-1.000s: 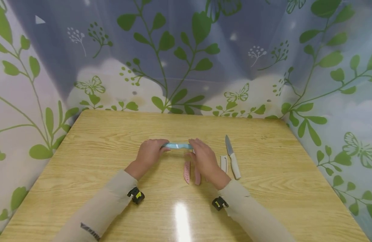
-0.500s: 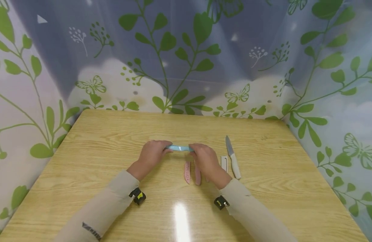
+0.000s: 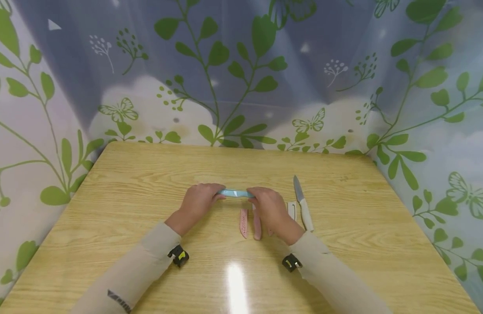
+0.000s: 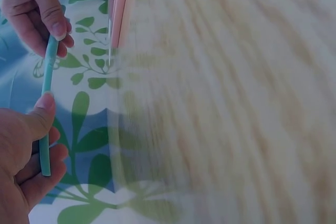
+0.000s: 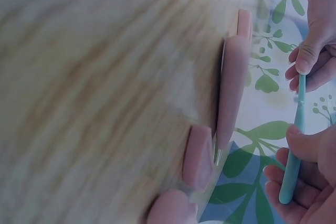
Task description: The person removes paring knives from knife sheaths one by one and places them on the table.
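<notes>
A light blue knife (image 3: 235,193), its blade covered by a sheath of the same colour, is held level above the table between both hands. My left hand (image 3: 198,203) pinches the sheath end between thumb and fingers. At the other end, my right hand (image 3: 269,209) grips the handle (image 5: 291,177), thumb on top and fingers beneath. Below the right hand lie a pink sheath (image 3: 243,223) and a pink-handled knife (image 3: 257,226), whose blade is mostly hidden by that hand. Another pink piece (image 5: 198,156) shows beside that knife in the right wrist view.
Right of the right hand, a knife with a cream handle (image 3: 305,213) lies with its bare blade pointing away. Next to it is a white sheath (image 3: 291,209), partly covered by the hand. Patterned curtain (image 3: 241,109) borders the wooden table (image 3: 147,165) at the back and sides.
Both hands have shifted slightly right and nearer with the blue knife. The right fingers, looser a second ago, have closed on its handle. The things on the table stay put.
</notes>
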Available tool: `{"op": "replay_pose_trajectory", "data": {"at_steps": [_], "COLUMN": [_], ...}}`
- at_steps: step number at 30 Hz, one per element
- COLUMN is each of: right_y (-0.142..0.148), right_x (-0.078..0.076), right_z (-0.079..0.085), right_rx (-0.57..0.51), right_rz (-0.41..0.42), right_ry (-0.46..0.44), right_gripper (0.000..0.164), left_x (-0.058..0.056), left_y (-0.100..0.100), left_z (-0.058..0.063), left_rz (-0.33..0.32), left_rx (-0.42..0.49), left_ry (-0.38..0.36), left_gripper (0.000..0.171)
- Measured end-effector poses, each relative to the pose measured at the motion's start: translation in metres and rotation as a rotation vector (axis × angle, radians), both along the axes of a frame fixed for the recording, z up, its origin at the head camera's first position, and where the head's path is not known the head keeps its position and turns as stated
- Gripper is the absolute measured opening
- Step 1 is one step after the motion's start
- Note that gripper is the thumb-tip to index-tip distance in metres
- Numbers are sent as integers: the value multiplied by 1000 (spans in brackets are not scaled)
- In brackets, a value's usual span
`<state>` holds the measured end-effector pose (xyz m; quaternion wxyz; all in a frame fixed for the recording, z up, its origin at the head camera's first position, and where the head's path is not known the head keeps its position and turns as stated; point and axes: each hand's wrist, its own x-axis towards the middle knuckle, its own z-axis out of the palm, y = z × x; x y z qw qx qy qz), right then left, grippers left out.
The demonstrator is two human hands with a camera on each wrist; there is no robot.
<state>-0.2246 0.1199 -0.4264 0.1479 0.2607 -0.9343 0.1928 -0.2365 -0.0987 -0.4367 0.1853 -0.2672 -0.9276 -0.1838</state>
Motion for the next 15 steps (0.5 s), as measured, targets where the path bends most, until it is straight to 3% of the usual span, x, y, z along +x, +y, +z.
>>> {"op": "replay_pose_trajectory", "data": {"at_steps": [6, 15], "right_y": [3, 3], "right_x": [-1, 1], "right_z": [-2, -3], "right_rx": [-8, 2], "right_rz": [-7, -23], "right_ry": [11, -45], "right_gripper": [23, 27], "left_x": [-1, 0], "left_y": [-1, -2], "left_z": [-2, -4], "left_rz": [-9, -5], "left_rx": [8, 25], "left_ry": [11, -16], "left_gripper": [21, 24]}}
